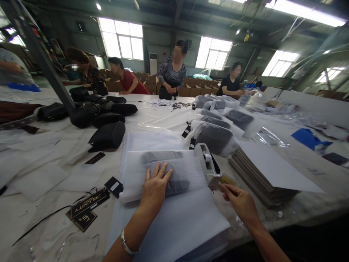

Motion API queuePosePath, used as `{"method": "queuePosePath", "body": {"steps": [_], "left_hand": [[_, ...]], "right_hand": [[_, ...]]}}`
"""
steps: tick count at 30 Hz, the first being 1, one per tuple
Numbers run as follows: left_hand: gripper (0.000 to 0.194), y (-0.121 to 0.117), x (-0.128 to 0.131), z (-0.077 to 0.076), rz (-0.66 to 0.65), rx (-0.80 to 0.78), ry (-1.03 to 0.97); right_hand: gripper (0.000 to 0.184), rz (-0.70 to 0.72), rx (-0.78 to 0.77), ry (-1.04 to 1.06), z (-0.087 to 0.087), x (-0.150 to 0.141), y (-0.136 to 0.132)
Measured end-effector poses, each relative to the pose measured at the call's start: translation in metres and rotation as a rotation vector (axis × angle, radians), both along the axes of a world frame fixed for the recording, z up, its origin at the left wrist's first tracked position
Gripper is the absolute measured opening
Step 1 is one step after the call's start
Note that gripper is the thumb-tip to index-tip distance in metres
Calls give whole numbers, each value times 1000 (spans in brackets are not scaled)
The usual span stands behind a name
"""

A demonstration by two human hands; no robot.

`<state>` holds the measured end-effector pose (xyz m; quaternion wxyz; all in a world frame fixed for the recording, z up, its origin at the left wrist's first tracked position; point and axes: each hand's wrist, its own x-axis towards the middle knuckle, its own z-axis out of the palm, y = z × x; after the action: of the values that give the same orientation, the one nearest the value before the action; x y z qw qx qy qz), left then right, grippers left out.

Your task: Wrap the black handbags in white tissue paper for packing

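Observation:
My left hand (155,191) lies with fingers spread on a dark bag wrapped in white tissue paper (188,163). The paper is folded over the bag, whose dark shape shows through. Beneath it is a stack of white tissue sheets (188,222). Just right of the parcel stands a grey tape dispenser (205,163). At its front end my right hand (240,203) pinches thumb and forefinger on the clear tape, of which barely anything shows. A black tag (113,186) lies against the parcel's left edge.
Several black bags (107,136) lie at the back left. Tissue-wrapped bags (212,136) are lined up behind the dispenser. A stack of grey-white boards (275,165) is at right. Black-and-gold tags (88,205) lie at left. Several people stand across the table.

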<state>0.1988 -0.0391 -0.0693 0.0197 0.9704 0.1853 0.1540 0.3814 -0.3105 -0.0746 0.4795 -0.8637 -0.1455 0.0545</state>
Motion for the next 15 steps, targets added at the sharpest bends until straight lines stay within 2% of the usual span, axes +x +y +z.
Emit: {"method": "queuePosePath", "body": {"steps": [3, 6, 9, 11, 15], "left_hand": [[51, 1, 0, -1, -4, -10, -2], [52, 0, 1, -1, -6, -18, 0], [52, -1, 0, 1, -5, -23, -1], [53, -1, 0, 1, 0, -27, 1], [55, -1, 0, -2, 9, -36, -3]], "right_hand": [[35, 191, -95, -277, 21, 3, -10], [27, 511, -127, -469, 47, 9, 3], [27, 782, -213, -600, 70, 17, 41], [28, 909, -294, -666, 81, 22, 75], [26, 1079, -422, -740, 88, 28, 144]]}}
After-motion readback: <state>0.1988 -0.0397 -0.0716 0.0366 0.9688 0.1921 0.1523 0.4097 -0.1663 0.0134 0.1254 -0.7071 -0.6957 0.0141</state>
